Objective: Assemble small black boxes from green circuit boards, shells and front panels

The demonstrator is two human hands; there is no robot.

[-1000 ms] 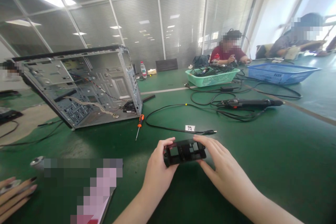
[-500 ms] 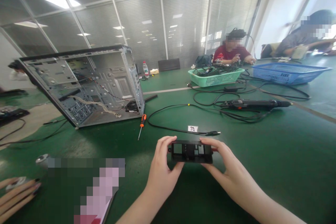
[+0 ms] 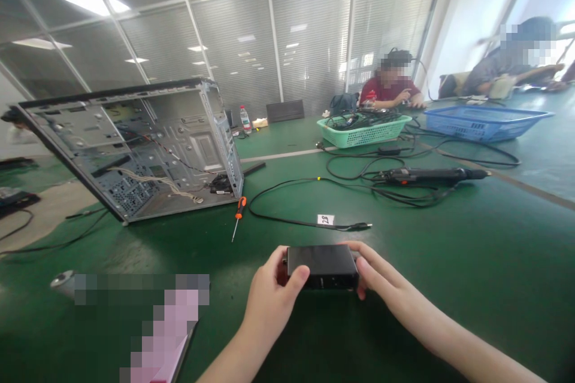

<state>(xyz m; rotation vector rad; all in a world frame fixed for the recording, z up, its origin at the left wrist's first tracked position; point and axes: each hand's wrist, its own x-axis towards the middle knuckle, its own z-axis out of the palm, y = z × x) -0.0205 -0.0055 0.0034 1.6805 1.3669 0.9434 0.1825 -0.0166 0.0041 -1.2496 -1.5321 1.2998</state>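
A small black rectangular part sits between both my hands just above the green table, its flat solid face turned up. My left hand grips its left end, thumb over the top edge. My right hand holds its right end with the fingers curled round it. An open grey computer case stands tilted at the back left. An orange-handled screwdriver lies in front of the case.
Black cables with a white tag lie beyond my hands. A black electric screwdriver lies at the right. A green basket and a blue basket stand further back, where two people sit. A blurred patch covers the lower left.
I have turned the black part over: its open frame side faced me before, now its solid face is up. Another person's fingers at the lower left edge have left the view.
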